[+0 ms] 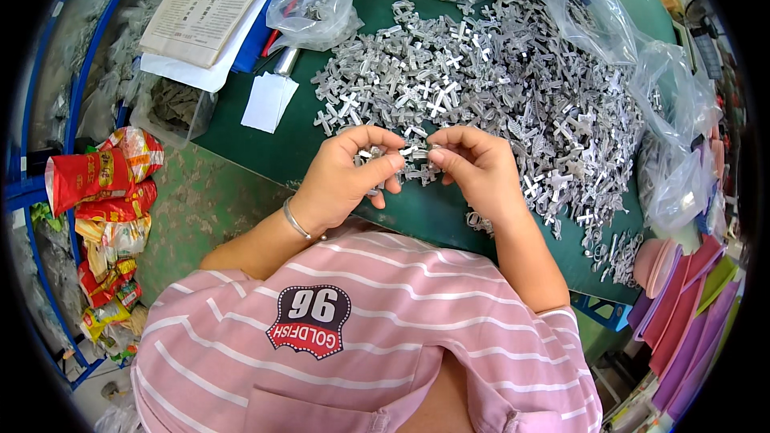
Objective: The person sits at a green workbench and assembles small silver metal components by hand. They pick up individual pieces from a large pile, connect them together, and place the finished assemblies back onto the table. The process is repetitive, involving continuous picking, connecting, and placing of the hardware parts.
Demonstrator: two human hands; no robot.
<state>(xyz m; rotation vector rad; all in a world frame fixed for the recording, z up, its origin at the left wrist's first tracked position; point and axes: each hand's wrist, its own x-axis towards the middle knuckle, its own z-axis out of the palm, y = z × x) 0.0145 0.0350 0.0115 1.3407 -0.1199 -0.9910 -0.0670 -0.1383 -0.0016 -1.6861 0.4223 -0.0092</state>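
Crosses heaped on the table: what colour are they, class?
The crosses are silver-grey, best seen in the head view.

Head view: wide fisheye, left unit of a side-by-side pair worn on the person's head. Faces steeply down and forward, near range. Picture upright, not mirrored. Lower field: wearer's pink striped shirt (361,325), closest to lens. Upper centre: green surface (281,152) with silver cross charms (481,72). Blue rack (26,197) bends along left rim; corners black.
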